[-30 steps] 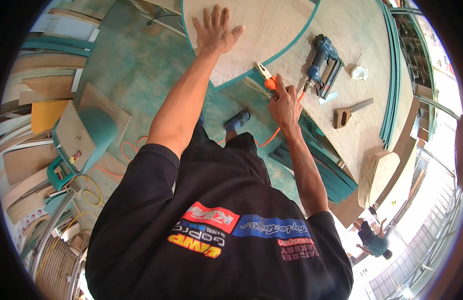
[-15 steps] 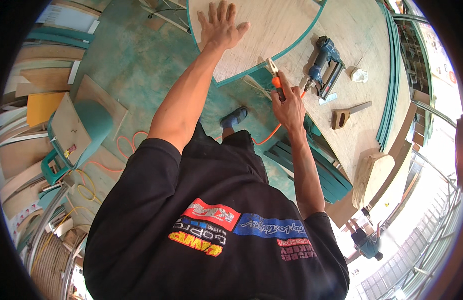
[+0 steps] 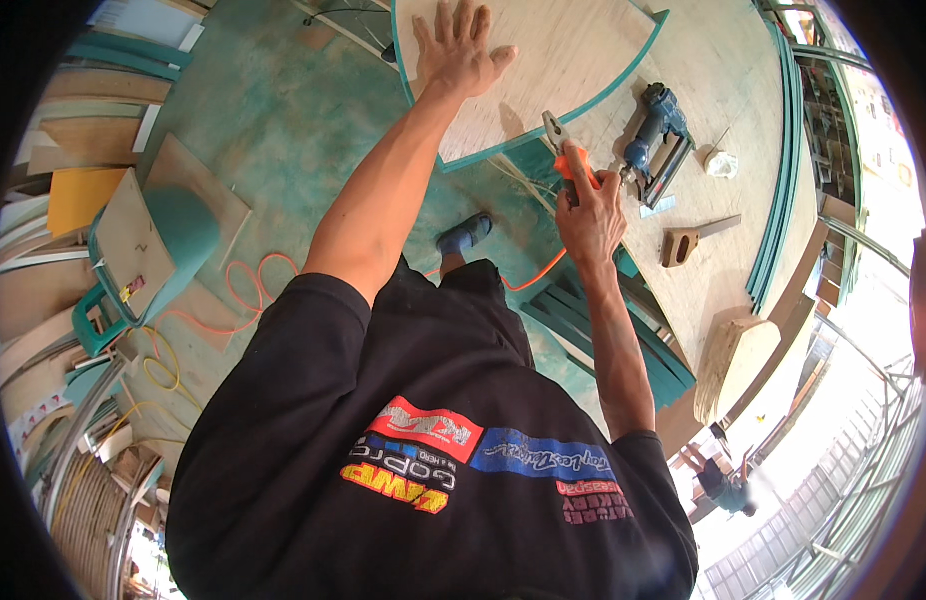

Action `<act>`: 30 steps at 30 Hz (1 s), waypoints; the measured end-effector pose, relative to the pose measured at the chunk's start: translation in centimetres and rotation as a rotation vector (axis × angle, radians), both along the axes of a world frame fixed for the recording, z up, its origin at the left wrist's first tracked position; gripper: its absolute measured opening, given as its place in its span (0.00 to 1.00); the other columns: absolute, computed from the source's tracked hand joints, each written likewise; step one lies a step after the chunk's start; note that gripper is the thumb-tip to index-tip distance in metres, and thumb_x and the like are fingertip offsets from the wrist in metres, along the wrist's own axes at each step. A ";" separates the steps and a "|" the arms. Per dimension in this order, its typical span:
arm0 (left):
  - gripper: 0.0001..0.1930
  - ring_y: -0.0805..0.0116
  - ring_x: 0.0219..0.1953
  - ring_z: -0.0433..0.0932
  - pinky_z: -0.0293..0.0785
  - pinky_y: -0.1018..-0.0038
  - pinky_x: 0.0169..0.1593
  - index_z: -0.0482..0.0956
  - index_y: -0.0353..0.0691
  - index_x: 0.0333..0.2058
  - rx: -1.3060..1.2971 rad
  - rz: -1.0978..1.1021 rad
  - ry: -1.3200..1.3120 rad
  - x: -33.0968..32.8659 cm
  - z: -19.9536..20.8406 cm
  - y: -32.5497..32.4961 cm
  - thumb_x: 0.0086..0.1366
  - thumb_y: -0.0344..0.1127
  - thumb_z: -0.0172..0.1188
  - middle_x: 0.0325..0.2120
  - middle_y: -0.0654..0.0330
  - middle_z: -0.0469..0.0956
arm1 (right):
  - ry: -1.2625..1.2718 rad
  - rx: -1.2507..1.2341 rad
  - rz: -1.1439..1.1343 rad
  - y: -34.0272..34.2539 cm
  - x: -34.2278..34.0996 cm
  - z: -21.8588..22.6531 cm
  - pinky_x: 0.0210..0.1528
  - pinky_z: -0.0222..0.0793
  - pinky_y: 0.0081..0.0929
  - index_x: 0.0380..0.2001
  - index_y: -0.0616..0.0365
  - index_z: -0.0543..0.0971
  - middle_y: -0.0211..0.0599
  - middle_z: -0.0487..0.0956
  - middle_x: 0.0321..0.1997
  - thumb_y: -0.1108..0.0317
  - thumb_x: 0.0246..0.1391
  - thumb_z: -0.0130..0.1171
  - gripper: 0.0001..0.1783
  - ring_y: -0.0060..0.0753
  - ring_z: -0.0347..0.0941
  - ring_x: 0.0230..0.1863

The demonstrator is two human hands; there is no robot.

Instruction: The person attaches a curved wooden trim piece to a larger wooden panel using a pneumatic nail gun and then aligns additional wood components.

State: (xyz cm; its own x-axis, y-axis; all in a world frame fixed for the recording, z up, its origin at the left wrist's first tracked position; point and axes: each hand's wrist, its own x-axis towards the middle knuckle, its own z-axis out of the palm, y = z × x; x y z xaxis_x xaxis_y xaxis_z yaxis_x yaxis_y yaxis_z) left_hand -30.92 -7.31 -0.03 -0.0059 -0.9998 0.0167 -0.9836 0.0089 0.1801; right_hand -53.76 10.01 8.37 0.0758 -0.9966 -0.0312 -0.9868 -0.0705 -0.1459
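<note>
Pliers (image 3: 563,148), orange-handled, in right hand (image 3: 591,217), fingers clamped around them, near curved-edged panel (image 3: 553,50). Left hand (image 3: 458,62) flat on panel, fingers apart. Nail gun (image 3: 651,138), handsaw (image 3: 683,245) on tabletop (image 3: 723,60).

A woodworking shop around me, pliers (image 3: 556,133) in my right fingers (image 3: 611,190), nail gun (image 3: 649,133) and handsaw (image 3: 705,230) on the wooden counter (image 3: 733,85) at upper right, green strips (image 3: 786,170) near them, cut boards (image 3: 95,140) stacked at left.
</note>
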 end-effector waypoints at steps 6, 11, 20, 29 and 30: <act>0.42 0.44 0.79 0.38 0.30 0.34 0.75 0.50 0.42 0.77 0.005 -0.009 0.012 0.1 0.7 0.1 0.75 0.64 0.39 0.79 0.50 0.43 | 0.013 0.002 0.006 0.3 -0.5 -0.5 0.39 0.80 0.43 0.69 0.18 0.70 0.43 0.72 0.45 0.69 0.50 0.64 0.43 0.46 0.78 0.44; 0.42 0.44 0.79 0.39 0.32 0.34 0.75 0.51 0.46 0.76 -0.038 0.018 -0.059 -0.5 0.0 0.3 0.74 0.67 0.38 0.78 0.54 0.45 | 0.106 0.085 -0.012 0.3 -0.2 -0.7 0.38 0.80 0.43 0.68 0.20 0.71 0.43 0.73 0.44 0.69 0.50 0.64 0.42 0.46 0.78 0.44; 0.41 0.47 0.79 0.40 0.37 0.33 0.74 0.50 0.54 0.77 -0.140 0.056 -0.171 -0.5 -1.9 -0.4 0.74 0.70 0.33 0.78 0.62 0.46 | 0.055 0.140 -0.078 0.2 0.6 0.4 0.39 0.80 0.46 0.68 0.20 0.71 0.45 0.73 0.44 0.69 0.53 0.62 0.40 0.50 0.79 0.44; 0.41 0.48 0.79 0.42 0.38 0.32 0.73 0.51 0.53 0.77 -0.135 0.053 -0.170 -0.8 -1.9 -0.2 0.74 0.71 0.33 0.78 0.61 0.47 | 0.086 0.111 -0.066 -1.2 1.0 1.6 0.40 0.78 0.45 0.68 0.19 0.72 0.42 0.74 0.46 0.70 0.53 0.61 0.40 0.47 0.81 0.43; 0.41 0.48 0.78 0.44 0.40 0.32 0.73 0.53 0.53 0.76 -0.157 0.053 -0.174 -0.6 -2.1 -0.3 0.74 0.71 0.33 0.78 0.61 0.48 | 0.053 0.089 -0.069 -1.2 1.1 2.0 0.40 0.78 0.45 0.68 0.19 0.72 0.42 0.73 0.46 0.70 0.53 0.61 0.40 0.47 0.81 0.43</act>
